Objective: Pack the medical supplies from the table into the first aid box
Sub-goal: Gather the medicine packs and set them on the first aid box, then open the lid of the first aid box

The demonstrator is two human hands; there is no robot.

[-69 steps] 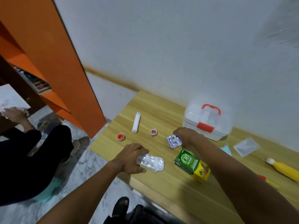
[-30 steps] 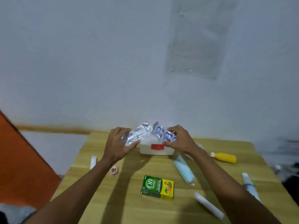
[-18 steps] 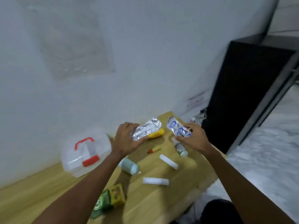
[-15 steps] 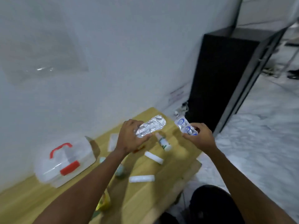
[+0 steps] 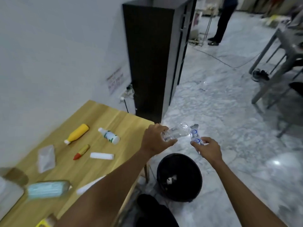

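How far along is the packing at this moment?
Done: nothing visibly packed. In hand: left hand grips a silver blister pack, right hand a blue-printed pack, both held off the table over the floor near a black bin. Left on the table: yellow bottle, white bottle, masks.

The desk (image 5: 105,118) lies left of the bin (image 5: 179,177), which sits on the floor just beside the desk's edge. Both hands are past that edge, above the bin: the left hand (image 5: 155,140) nearer the desk, the right hand (image 5: 209,149) farther right. A cabinet (image 5: 152,54) stands behind the bin.
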